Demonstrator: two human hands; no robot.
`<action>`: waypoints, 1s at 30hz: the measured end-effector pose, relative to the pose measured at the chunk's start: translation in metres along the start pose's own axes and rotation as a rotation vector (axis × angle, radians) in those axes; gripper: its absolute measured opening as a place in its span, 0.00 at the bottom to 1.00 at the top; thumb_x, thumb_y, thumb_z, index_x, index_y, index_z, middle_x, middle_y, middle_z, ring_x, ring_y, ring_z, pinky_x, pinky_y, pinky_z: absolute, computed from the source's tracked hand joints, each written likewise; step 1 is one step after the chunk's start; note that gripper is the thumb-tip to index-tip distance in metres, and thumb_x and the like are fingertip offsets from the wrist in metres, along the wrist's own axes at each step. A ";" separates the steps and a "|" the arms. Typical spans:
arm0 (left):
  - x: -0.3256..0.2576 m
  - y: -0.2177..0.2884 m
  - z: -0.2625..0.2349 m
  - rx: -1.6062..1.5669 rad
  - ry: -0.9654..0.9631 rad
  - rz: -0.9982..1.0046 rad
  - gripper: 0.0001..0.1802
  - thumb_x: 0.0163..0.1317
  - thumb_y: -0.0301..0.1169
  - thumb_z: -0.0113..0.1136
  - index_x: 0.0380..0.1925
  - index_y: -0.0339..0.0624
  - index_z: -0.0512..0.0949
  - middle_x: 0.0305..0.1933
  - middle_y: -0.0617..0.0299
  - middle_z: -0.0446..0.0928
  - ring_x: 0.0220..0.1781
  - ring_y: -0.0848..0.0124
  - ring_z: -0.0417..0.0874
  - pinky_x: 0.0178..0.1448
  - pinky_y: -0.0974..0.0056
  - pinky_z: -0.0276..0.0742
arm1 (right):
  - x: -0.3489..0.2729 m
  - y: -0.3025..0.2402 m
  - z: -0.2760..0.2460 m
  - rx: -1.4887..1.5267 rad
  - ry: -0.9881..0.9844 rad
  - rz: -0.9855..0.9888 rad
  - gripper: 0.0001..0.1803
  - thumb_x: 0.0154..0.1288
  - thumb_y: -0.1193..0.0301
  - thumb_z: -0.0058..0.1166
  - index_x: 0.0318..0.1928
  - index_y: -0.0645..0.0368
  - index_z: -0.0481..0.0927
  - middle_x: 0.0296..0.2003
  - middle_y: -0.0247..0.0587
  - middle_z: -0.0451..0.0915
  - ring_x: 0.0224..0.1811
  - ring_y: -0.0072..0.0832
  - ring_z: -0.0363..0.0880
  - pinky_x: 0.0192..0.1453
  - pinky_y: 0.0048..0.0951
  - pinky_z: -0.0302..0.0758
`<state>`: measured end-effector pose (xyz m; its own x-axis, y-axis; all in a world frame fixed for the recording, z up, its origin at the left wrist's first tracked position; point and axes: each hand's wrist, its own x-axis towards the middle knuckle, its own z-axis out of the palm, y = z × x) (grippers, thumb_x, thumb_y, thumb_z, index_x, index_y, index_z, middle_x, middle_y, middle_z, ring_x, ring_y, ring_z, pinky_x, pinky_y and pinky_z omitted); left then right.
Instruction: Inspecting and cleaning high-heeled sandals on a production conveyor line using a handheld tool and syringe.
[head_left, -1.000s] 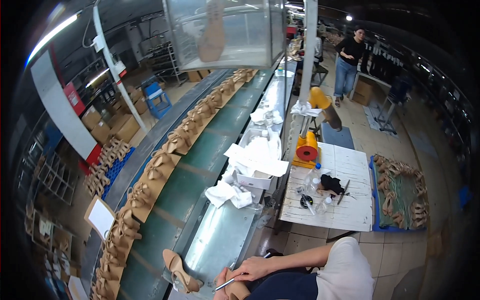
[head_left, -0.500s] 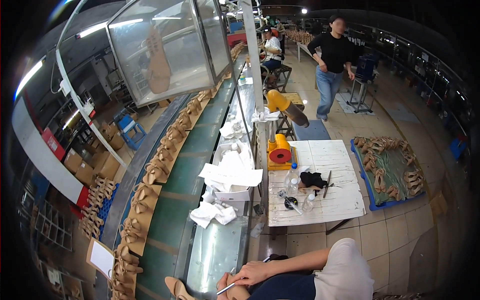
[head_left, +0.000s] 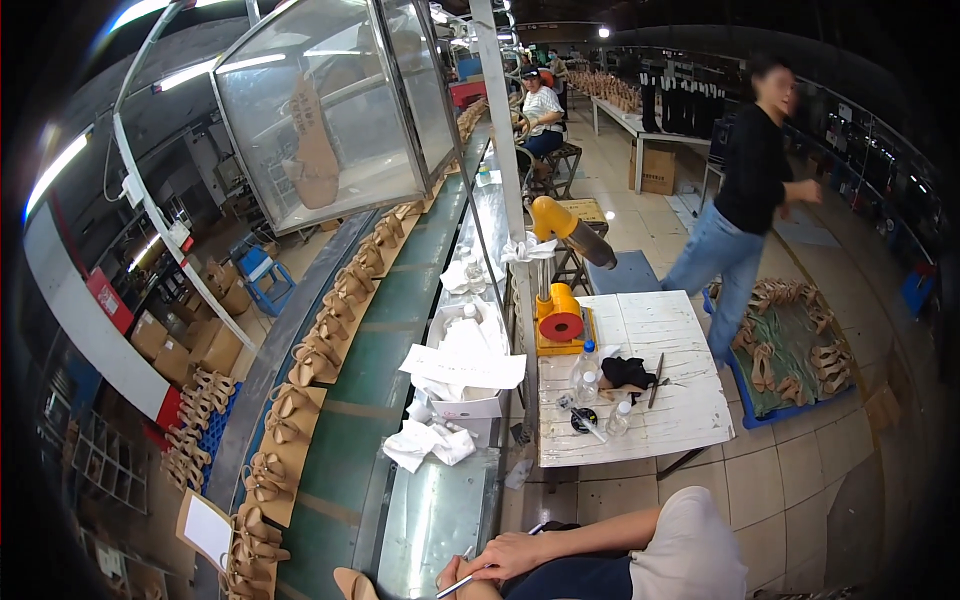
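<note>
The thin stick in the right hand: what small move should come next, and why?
I'd probably slide the thin stick only a little, gently. The right hand has it, and its lower end slants down close to the left hand. What the left hand may be holding is hard to make out at the picture's lower edge, so caution seems wise.

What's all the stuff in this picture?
Shoes: many, tan, along belt and on pallets
Belt: one, green, left of centre
Case: one, clear, above belt
Cloth box: one, white, centre
Pallets: two, blue, floor left and right
Table: one, white, right of belt
Bottles: three, clear, on table
Machine: one, yellow, table's far corner
People: at least two, black and white tops, beyond
Thin rod: one, silvery, bottom edge
Left hand: one, bare, bottom edge
Right hand: one, bare, on rod
</note>
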<state>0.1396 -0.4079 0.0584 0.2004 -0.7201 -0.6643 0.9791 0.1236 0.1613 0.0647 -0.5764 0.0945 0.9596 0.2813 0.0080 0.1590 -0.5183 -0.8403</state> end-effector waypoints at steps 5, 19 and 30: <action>0.008 -0.003 -0.006 0.061 0.028 0.062 0.26 0.60 0.52 0.40 0.40 0.40 0.72 0.36 0.50 0.75 0.33 0.59 0.77 0.37 0.60 0.73 | -0.002 0.002 0.001 0.001 0.000 -0.009 0.16 0.66 0.58 0.42 0.51 0.39 0.76 0.25 0.48 0.79 0.28 0.44 0.77 0.29 0.37 0.71; 0.022 0.009 -0.053 0.109 0.071 -0.067 0.29 0.62 0.50 0.38 0.43 0.32 0.71 0.39 0.44 0.75 0.37 0.53 0.79 0.42 0.53 0.77 | 0.005 -0.012 -0.010 0.009 -0.113 0.058 0.16 0.64 0.57 0.42 0.49 0.42 0.76 0.26 0.48 0.79 0.30 0.47 0.78 0.35 0.42 0.73; 0.048 0.032 -0.073 0.194 -0.007 -0.011 0.33 0.61 0.55 0.42 0.45 0.32 0.70 0.38 0.43 0.76 0.37 0.53 0.80 0.42 0.51 0.78 | 0.007 -0.002 -0.002 -0.061 -0.123 -0.009 0.16 0.65 0.57 0.42 0.50 0.41 0.75 0.27 0.45 0.79 0.30 0.45 0.77 0.32 0.41 0.72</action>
<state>0.1830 -0.3890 -0.0219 0.1887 -0.7257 -0.6617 0.9561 -0.0180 0.2924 0.0717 -0.5751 0.0971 0.9229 0.3812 -0.0545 0.1847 -0.5625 -0.8059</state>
